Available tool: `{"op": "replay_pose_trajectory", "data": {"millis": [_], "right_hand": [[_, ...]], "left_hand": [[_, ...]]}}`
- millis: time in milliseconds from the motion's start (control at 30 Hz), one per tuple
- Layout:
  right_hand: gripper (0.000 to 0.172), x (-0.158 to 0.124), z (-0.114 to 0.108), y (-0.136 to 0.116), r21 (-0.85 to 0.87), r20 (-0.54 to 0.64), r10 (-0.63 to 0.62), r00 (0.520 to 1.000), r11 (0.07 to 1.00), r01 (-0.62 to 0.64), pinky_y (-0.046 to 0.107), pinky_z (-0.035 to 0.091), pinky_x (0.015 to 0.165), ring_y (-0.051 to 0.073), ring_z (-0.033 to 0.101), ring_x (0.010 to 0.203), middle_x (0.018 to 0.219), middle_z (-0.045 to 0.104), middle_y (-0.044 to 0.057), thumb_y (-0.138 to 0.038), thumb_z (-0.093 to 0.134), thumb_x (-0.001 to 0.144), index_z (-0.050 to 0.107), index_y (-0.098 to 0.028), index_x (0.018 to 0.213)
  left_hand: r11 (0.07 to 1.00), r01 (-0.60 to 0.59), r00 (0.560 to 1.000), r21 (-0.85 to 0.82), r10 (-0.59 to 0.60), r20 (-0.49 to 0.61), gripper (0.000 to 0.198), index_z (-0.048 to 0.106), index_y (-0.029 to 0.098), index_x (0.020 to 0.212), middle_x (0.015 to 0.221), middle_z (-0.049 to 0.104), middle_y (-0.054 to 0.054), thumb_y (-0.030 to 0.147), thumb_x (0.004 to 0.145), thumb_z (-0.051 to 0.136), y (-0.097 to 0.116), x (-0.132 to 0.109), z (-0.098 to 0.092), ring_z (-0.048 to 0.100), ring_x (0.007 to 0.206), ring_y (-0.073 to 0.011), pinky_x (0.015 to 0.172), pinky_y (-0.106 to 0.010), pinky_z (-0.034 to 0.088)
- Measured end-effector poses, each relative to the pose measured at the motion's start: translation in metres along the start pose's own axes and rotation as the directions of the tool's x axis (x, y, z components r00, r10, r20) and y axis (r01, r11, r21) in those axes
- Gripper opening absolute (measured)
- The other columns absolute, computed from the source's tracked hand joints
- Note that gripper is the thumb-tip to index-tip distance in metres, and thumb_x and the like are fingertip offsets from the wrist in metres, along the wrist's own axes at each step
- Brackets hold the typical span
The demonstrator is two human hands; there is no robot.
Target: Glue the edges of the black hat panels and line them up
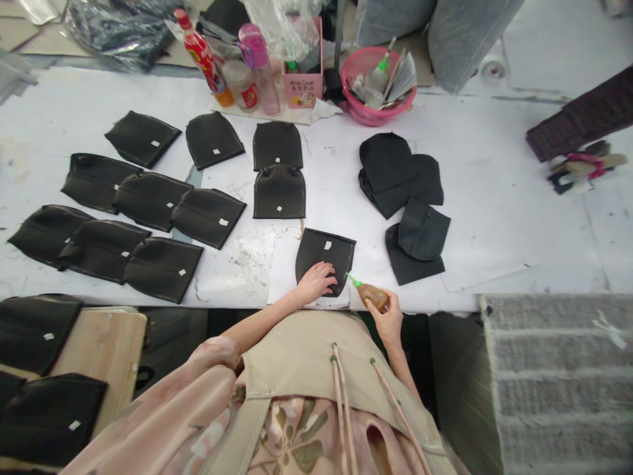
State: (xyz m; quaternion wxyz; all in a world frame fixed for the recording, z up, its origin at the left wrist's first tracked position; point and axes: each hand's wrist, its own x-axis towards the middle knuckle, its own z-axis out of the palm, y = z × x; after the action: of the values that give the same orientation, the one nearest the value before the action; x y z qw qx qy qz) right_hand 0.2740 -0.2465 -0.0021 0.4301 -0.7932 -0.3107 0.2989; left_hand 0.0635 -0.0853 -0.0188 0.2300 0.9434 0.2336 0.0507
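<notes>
A black fabric piece (316,254) with a small white label lies flat at the table's front edge. My left hand (318,282) rests on its lower part, fingers stretched out and pressing it down. My right hand (388,315) is wrapped round a squeeze bottle (372,295) of brown liquid. The bottle tilts to the left, and its green nozzle tip meets or nearly meets the right edge of the piece; contact is hard to tell. To the right lie several loose black pieces without visible labels (388,165), stacked and overlapping.
Several labelled black pieces (153,198) lie in overlapping rows on the left of the white table (484,218). Behind stand a red bottle (200,56), a jar (241,86), a pink-capped bottle (262,72) and a pink basin (378,115). More pieces rest on a wooden board (106,343).
</notes>
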Motion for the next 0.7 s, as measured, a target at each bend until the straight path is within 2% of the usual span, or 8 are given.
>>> {"op": "replay_pose_trajectory", "data": {"millis": [100, 200, 333, 467, 533, 600, 700], "right_hand": [[0.055, -0.006, -0.01, -0.004, 0.024, 0.085, 0.075, 0.994, 0.997, -0.078, 0.038, 0.056, 0.079, 0.022, 0.063, 0.087, 0.101, 0.065, 0.008, -0.05, 0.076, 0.066, 0.058, -0.016, 0.106], [0.054, -0.011, -0.019, -0.008, 0.16, 0.166, 0.179, 0.97, 0.966, -0.205, 0.036, 0.057, 0.073, 0.022, 0.064, 0.083, 0.094, 0.066, 0.006, -0.047, 0.08, 0.061, 0.058, -0.017, 0.101], [0.05, -0.018, -0.025, -0.01, 0.413, 0.109, 0.332, 0.937, 0.842, -0.346, 0.03, 0.055, 0.058, 0.02, 0.064, 0.078, 0.094, 0.066, 0.006, -0.044, 0.079, 0.064, 0.057, -0.017, 0.101], [0.04, -0.021, -0.029, -0.013, 0.584, 0.052, 0.349, 0.936, 0.749, -0.312, 0.029, 0.055, 0.061, 0.017, 0.065, 0.078, 0.098, 0.064, 0.005, -0.042, 0.074, 0.071, 0.055, -0.018, 0.097], [0.041, -0.023, -0.03, -0.012, 0.581, -0.012, 0.334, 0.942, 0.769, -0.266, 0.029, 0.056, 0.061, 0.018, 0.065, 0.081, 0.1, 0.063, 0.005, -0.041, 0.075, 0.07, 0.054, -0.018, 0.098], [0.048, -0.026, -0.029, -0.009, 0.507, -0.08, 0.311, 0.947, 0.831, -0.23, 0.03, 0.057, 0.063, 0.02, 0.065, 0.085, 0.101, 0.064, 0.006, -0.039, 0.079, 0.066, 0.054, -0.018, 0.102], [0.057, -0.032, -0.024, -0.002, 0.373, -0.113, 0.27, 0.956, 0.903, -0.211, 0.037, 0.058, 0.073, 0.023, 0.065, 0.089, 0.102, 0.065, 0.008, -0.039, 0.082, 0.061, 0.054, -0.017, 0.106]], "left_hand": [[1.0, 0.011, 1.0, -0.007, -0.011, 0.006, 0.026, 0.067, 0.023, 0.101, 0.119, 0.056, -0.007, 0.03, 0.077, 0.074, 0.002, 0.001, -0.003, 0.043, 0.125, -0.0243, 0.11, -0.044, 0.03], [1.0, 0.023, 1.0, -0.004, -0.023, 0.009, 0.027, 0.068, 0.023, 0.101, 0.118, 0.056, -0.007, 0.031, 0.076, 0.075, 0.004, 0.003, -0.008, 0.043, 0.123, -0.0255, 0.105, -0.044, 0.033], [0.999, 0.044, 0.999, 0.01, -0.044, 0.03, 0.025, 0.068, 0.024, 0.098, 0.112, 0.056, -0.006, 0.038, 0.078, 0.073, 0.007, 0.014, -0.011, 0.045, 0.115, -0.0254, 0.096, -0.043, 0.033], [0.993, 0.111, 0.993, 0.032, -0.112, 0.035, 0.024, 0.069, 0.023, 0.096, 0.102, 0.054, -0.007, 0.042, 0.081, 0.069, 0.012, 0.037, -0.008, 0.047, 0.101, -0.0244, 0.083, -0.037, 0.038], [0.988, 0.149, 0.989, 0.026, -0.15, 0.01, 0.023, 0.069, 0.021, 0.095, 0.098, 0.053, -0.007, 0.042, 0.084, 0.065, 0.013, 0.049, -0.005, 0.047, 0.095, -0.0233, 0.078, -0.035, 0.04], [0.985, 0.172, 0.985, 0.008, -0.172, -0.019, 0.023, 0.069, 0.021, 0.095, 0.095, 0.052, -0.007, 0.041, 0.086, 0.063, 0.014, 0.057, -0.001, 0.047, 0.092, -0.0224, 0.076, -0.034, 0.041], [0.983, 0.182, 0.982, -0.007, -0.182, -0.043, 0.023, 0.068, 0.021, 0.095, 0.094, 0.051, -0.006, 0.041, 0.086, 0.063, 0.015, 0.06, 0.001, 0.048, 0.09, -0.022, 0.075, -0.034, 0.042]]}}
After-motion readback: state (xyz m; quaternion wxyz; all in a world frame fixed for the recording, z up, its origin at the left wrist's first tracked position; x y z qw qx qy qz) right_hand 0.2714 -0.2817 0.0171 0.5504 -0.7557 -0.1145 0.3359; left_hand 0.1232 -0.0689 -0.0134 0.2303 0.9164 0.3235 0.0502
